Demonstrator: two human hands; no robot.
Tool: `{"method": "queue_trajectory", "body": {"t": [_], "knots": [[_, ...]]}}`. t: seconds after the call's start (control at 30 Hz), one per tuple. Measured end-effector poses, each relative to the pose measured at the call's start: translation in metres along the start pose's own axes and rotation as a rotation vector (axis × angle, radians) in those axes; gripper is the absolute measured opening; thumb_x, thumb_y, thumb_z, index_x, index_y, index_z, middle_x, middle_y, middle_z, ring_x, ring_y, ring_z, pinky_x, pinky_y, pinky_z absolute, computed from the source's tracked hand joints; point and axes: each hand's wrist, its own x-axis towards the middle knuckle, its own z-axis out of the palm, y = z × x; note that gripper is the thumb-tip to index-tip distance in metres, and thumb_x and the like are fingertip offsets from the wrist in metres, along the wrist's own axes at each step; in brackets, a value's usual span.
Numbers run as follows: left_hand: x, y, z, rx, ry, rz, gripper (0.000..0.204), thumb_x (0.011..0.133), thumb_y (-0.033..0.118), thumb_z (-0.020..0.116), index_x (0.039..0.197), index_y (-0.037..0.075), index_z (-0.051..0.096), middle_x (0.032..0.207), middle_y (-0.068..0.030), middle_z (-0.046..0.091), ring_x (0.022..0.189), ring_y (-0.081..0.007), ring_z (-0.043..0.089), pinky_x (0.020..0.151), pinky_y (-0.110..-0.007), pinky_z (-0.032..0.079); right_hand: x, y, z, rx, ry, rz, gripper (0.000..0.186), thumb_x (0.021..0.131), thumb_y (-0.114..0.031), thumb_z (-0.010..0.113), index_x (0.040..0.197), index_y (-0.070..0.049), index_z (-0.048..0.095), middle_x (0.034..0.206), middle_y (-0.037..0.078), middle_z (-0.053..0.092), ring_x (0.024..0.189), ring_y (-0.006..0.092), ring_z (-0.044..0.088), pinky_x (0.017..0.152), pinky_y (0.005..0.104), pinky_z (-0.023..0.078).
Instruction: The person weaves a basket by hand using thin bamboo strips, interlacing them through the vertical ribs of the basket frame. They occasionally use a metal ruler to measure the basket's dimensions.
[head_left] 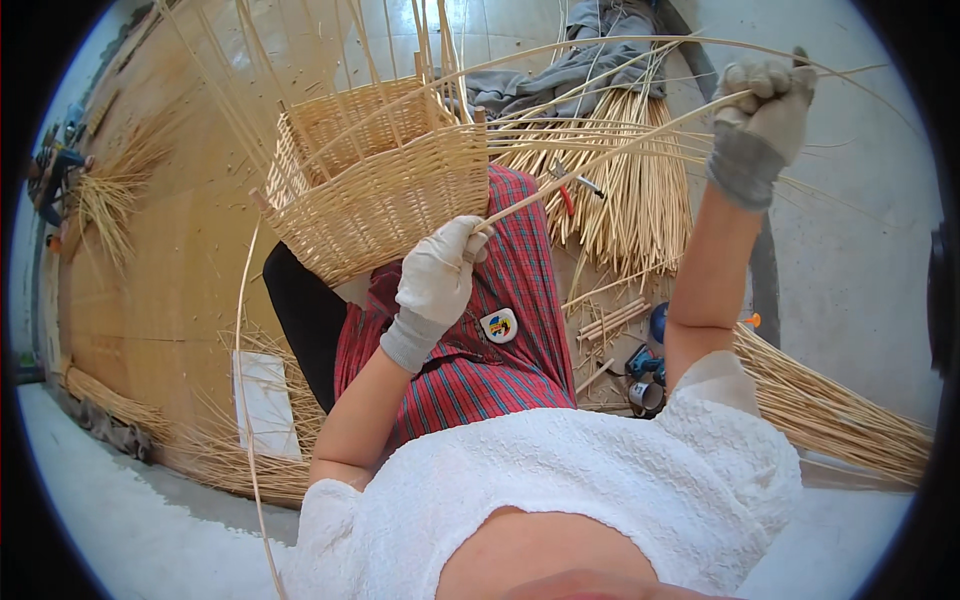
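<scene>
A half-woven rectangular wicker basket (390,205) rests tilted at my knees, over a red plaid cloth (520,240). Long thin stakes stick up and outward from its rim. My left hand (437,275), in a pale work glove, is closed on one end of a cane strand (610,172) just below the basket's near corner. Raised at the upper right, my gloved right hand (765,105) is closed round the same strand, which runs fairly straight between both hands. Other thin strands pass close to the right hand; whether it grips those too I cannot tell.
Bundles of cane (620,190) lie beyond the basket and at right (830,400). Red-handled pliers (567,198) sit on the far bundle. A blue power tool (645,362) and metal cup (645,396) stand by my right side. A white board (265,400) lies left among scraps.
</scene>
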Motion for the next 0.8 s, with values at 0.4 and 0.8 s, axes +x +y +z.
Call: {"method": "queue_trajectory", "body": {"t": [0.4, 0.8], "knots": [[-0.020, -0.030, -0.023, -0.370, 0.185, -0.592, 0.030, 0.109, 0.032, 0.049, 0.099, 0.008, 0.063, 0.063, 0.0019, 0.055, 0.050, -0.0044, 0.048, 0.045, -0.022, 0.040, -0.197, 0.121, -0.001, -0.386, -0.150, 0.615, 0.015, 0.101, -0.008, 0.062, 0.114, -0.005, 0.055, 0.105, 0.014, 0.073, 0.091, 0.0205, 0.072, 0.073, 0.0288, 0.060], [-0.036, -0.041, 0.000, -1.151, 0.456, -0.678, 0.033, 0.111, 0.033, 0.044, 0.105, 0.007, 0.064, 0.064, 0.0025, 0.057, 0.041, -0.0051, 0.040, 0.035, -0.021, 0.029, -0.302, 0.170, 0.007, -0.505, -0.464, 0.260, 0.015, 0.097, 0.002, 0.064, 0.111, -0.003, 0.059, 0.112, 0.019, 0.073, 0.104, 0.0261, 0.072, 0.088, 0.0367, 0.059]]}}
